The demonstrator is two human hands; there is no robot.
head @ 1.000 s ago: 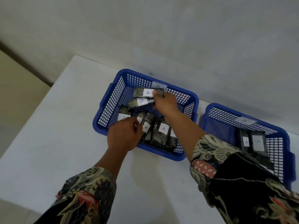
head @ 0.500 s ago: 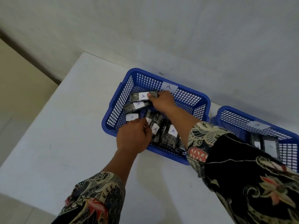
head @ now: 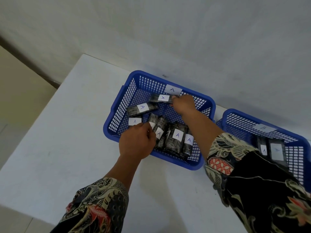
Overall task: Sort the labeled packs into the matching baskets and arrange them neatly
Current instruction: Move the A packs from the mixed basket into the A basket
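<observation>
My right hand (head: 183, 104) has slid its gripped pack (head: 162, 98) toward basket A's (head: 208, 102) rear; left hand (head: 136, 142) fingers pinch another, tidying continues.

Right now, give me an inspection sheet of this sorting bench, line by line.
Surface: white tabletop, bare where visible.
Job's things: blue plastic mesh basket tagged A holds dark wrapped packs with white A labels: a row along its near side, two lying crosswise farther back. Second blue mesh basket tagged B holds two dark packs; one label looks like an A, the other is blurred.
Clutter: nothing seen.
Hands: right hand pinches the far A-labelled pack; left hand has fingers curled at the near row's left end, grip unclear.
Cables: nothing seen.
Surroundings: pale wall behind, beige floor at left.
</observation>
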